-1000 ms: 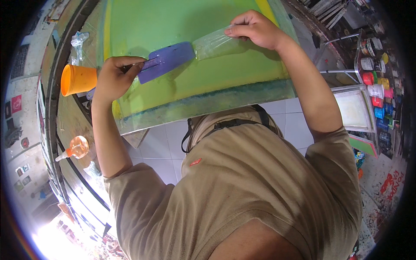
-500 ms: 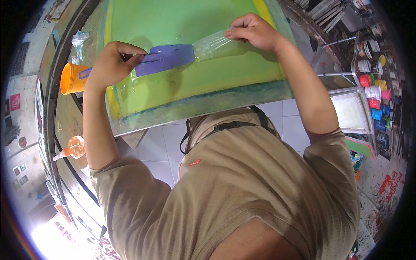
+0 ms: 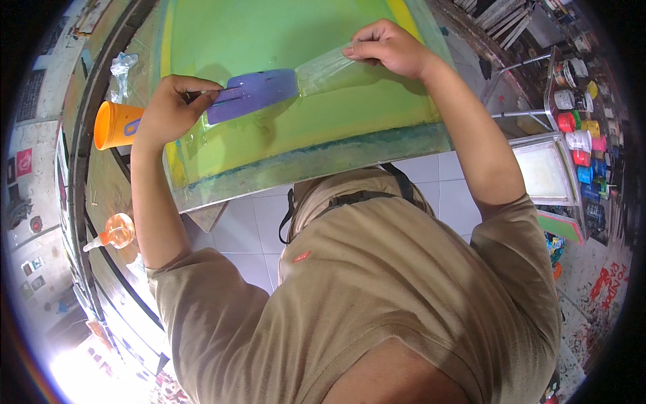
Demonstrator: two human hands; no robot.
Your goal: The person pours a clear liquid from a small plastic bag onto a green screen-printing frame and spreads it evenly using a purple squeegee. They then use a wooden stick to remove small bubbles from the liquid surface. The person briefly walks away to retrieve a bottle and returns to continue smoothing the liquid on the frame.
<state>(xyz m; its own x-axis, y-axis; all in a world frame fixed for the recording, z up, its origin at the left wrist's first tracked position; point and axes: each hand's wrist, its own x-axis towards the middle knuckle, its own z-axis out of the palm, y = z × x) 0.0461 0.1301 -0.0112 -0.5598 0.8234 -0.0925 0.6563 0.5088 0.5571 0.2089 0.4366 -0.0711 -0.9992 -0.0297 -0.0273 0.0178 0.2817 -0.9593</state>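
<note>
My left hand [image 3: 176,111] pinches the near end of a purple plastic spatula [image 3: 259,94] with a wide flat blade. Its looped handle end [image 3: 131,126] shows past my wrist, in front of the orange cup. From the blade's right end stretches a clear plastic film or sleeve [image 3: 326,69], and my right hand [image 3: 390,50] grips its far corner between thumb and fingers. How the film joins the blade I cannot tell. Both hands are held over a green screen panel [image 3: 269,145] with yellow borders; wet-looking glints lie on it near the left hand.
An orange cup [image 3: 111,126] stands left of the panel, with crumpled clear plastic [image 3: 122,71] behind it. A bottle of orange liquid [image 3: 118,231] lies nearer on the left-hand side. Several paint jars [image 3: 580,141] fill the right side, beside a white framed screen [image 3: 544,172].
The purple spatula and my left hand have shifted slightly left and down. My right hand has moved a little left. Both grips stay the same.
</note>
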